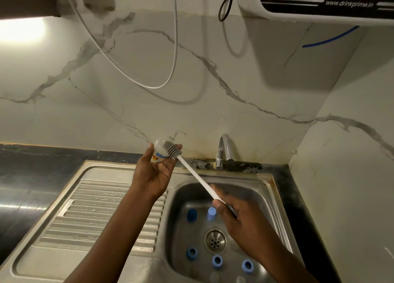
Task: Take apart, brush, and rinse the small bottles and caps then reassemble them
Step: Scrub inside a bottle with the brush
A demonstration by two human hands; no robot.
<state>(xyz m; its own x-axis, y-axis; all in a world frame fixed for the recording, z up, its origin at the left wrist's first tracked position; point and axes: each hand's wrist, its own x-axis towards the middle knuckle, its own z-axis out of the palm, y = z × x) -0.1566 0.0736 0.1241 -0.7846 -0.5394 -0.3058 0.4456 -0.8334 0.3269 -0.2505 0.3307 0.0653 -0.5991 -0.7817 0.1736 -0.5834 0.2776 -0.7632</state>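
My left hand (pixel 154 171) grips a small clear bottle (pixel 158 149) with a coloured label, raised above the sink's back rim. My right hand (pixel 236 220) holds the white handle of a bottle brush (pixel 198 177). The grey bristle head (pixel 172 150) lies against the bottle's side, by my left fingertips. In the sink basin (pixel 264 199) lie several blue caps: two upright ones (pixel 211 213) near the back and three open rings (pixel 217 260) near the front.
A chrome tap (pixel 223 152) stands behind the basin. The ribbed draining board (pixel 102 214) lies to the left, with dark counter beyond it. The drain (pixel 215 240) sits mid-basin. A white cable hangs on the marble wall; a water purifier is mounted top right.
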